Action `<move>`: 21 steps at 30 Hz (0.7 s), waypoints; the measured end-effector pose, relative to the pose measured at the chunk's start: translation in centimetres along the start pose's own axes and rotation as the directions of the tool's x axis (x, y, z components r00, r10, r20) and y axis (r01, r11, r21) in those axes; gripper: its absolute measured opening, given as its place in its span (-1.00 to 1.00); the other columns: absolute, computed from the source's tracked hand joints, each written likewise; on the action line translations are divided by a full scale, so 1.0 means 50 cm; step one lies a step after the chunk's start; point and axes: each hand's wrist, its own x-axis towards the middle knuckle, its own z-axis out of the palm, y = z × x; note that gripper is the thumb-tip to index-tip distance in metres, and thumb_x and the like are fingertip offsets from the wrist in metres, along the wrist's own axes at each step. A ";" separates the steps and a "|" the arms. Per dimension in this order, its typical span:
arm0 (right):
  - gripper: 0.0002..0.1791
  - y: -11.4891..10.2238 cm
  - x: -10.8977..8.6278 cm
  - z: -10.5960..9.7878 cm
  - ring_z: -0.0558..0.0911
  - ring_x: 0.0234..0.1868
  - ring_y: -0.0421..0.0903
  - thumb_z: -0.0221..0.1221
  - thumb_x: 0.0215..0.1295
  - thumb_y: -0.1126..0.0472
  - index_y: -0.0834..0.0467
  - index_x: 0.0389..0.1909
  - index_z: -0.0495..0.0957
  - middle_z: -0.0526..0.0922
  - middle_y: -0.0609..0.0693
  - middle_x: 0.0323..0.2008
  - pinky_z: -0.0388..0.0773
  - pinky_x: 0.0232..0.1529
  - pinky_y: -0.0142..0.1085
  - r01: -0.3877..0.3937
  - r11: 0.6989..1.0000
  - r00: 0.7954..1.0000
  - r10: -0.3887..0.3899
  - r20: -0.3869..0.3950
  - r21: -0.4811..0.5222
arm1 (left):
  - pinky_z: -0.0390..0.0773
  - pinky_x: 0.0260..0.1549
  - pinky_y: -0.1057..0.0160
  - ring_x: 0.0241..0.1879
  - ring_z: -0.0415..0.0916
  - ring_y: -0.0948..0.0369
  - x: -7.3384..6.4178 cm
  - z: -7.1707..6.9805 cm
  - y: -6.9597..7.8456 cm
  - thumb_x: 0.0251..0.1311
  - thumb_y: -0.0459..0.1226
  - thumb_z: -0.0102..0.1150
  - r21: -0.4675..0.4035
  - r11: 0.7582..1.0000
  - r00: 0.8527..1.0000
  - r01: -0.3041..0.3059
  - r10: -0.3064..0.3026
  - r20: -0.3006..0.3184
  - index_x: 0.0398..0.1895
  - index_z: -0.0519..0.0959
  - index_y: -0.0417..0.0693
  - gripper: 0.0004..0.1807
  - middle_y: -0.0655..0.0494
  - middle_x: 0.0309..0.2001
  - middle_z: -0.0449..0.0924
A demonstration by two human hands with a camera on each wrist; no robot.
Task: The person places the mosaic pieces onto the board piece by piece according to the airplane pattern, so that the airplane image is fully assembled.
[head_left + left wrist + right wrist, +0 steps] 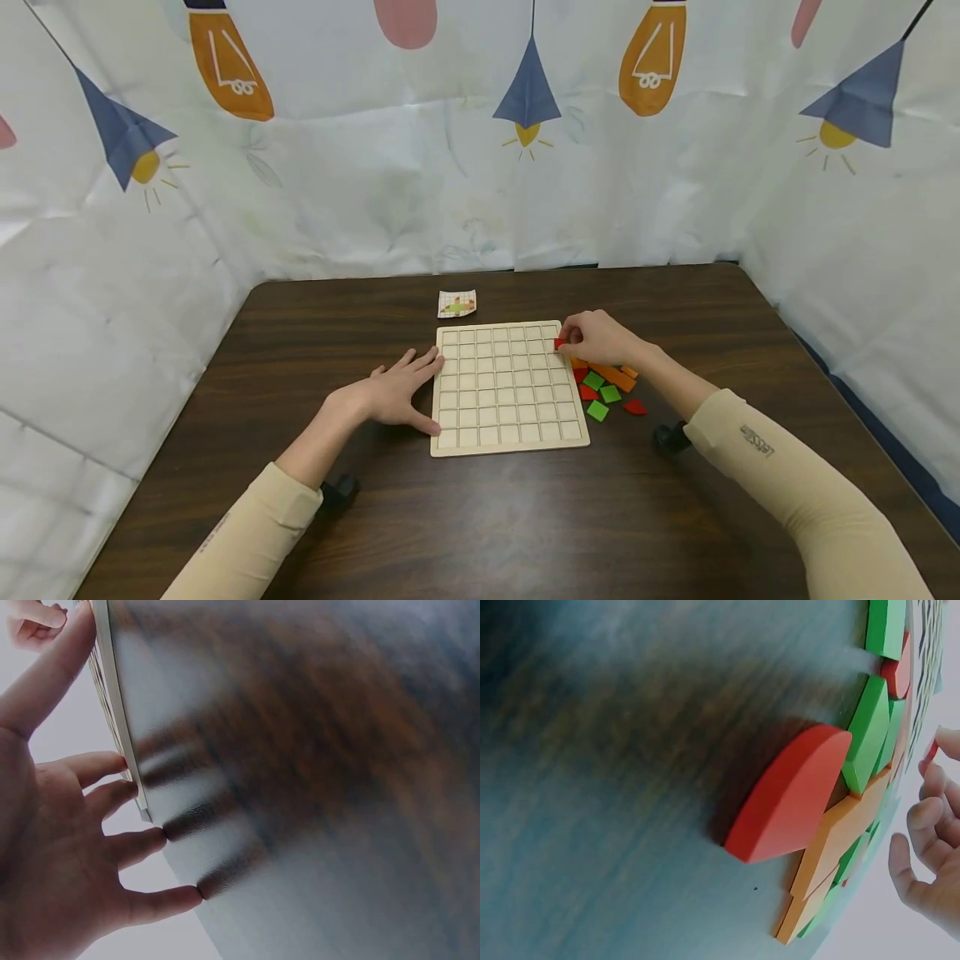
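A pale wooden grid board point(506, 392) lies on the dark table, its squares bare apart from the right edge. My left hand point(393, 393) spreads its fingers at the board's left edge; in the left wrist view the thumb and some fingertips point(124, 763) touch that edge. Over the upper right edge of the board, my right hand point(596, 336) pinches a small red piece point(558, 343) between thumb and fingers. Below that hand lies a loose pile of green tiles point(597, 410), orange pieces point(615, 377) and red pieces, one a red quarter-round piece point(791, 795).
A small card point(457, 304) with a coloured pattern on a grid lies behind the board. White curtains point(390, 192) printed with lamps enclose the table point(480, 525) at the back and sides.
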 end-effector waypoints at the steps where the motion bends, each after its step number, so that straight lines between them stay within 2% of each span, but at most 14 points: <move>1: -0.83 -0.003 -0.002 0.001 0.43 -0.53 -0.12 0.32 0.37 0.21 0.25 -0.18 0.65 0.54 -0.04 -0.50 0.39 -0.42 -0.26 0.005 1.000 1.000 -0.005 0.003 0.005 | -0.17 0.30 -0.56 0.60 -0.41 -0.19 0.000 0.001 0.000 0.07 0.27 0.44 -0.001 1.000 1.000 -0.002 0.002 0.000 0.70 -0.12 -0.01 0.31 -0.02 0.67 -0.33; 11: -0.76 -0.019 -0.008 0.013 0.41 -0.57 -0.15 0.36 0.35 0.17 0.26 -0.12 0.67 0.56 -0.06 -0.50 0.41 -0.43 -0.26 0.019 1.000 0.999 -0.019 0.035 0.006 | -0.17 0.30 -0.55 0.60 -0.42 -0.18 -0.002 -0.001 -0.002 0.08 0.27 0.44 -0.002 1.000 1.000 -0.003 0.003 0.007 0.70 -0.11 0.00 0.29 -0.02 0.67 -0.34; 21: -0.80 -0.015 -0.007 0.021 0.45 -0.56 -0.16 0.37 0.33 0.22 0.25 -0.13 0.67 0.56 -0.09 -0.50 0.47 -0.41 -0.25 0.057 0.998 0.997 -0.055 0.052 -0.027 | -0.18 0.30 -0.55 0.60 -0.42 -0.17 0.000 -0.002 -0.001 0.09 0.27 0.43 0.000 1.000 1.000 -0.002 0.002 0.013 0.70 -0.11 0.00 0.29 -0.01 0.67 -0.34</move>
